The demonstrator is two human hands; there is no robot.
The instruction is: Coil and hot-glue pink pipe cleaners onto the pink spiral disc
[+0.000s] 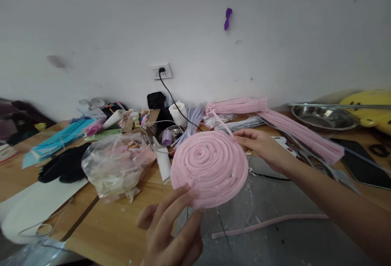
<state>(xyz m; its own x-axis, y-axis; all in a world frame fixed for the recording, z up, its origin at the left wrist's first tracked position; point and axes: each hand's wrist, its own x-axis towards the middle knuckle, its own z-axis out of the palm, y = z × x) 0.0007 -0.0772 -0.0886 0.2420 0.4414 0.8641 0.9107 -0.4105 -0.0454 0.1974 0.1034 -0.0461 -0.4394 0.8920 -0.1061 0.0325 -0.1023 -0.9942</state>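
A flat round coil of pink pipe cleaner (209,168) is held up above the table, its face tilted towards me. My left hand (174,229) grips its lower edge, fingertips resting on the front. At the upper right rim, my right hand (259,143) pinches a pink strand whose free end sticks up behind the fingers. Thin dark wire (223,229) hangs below the coil. One loose pink pipe cleaner (269,225) lies on the grey mat (275,245) underneath.
Pink pipe-cleaner bundles (302,135) lie at the back right, near a metal bowl (325,117) and a dark phone (366,162). To the left are a clear plastic bag (116,164) and black gloves (65,164). A black cord (177,105) runs from the wall socket.
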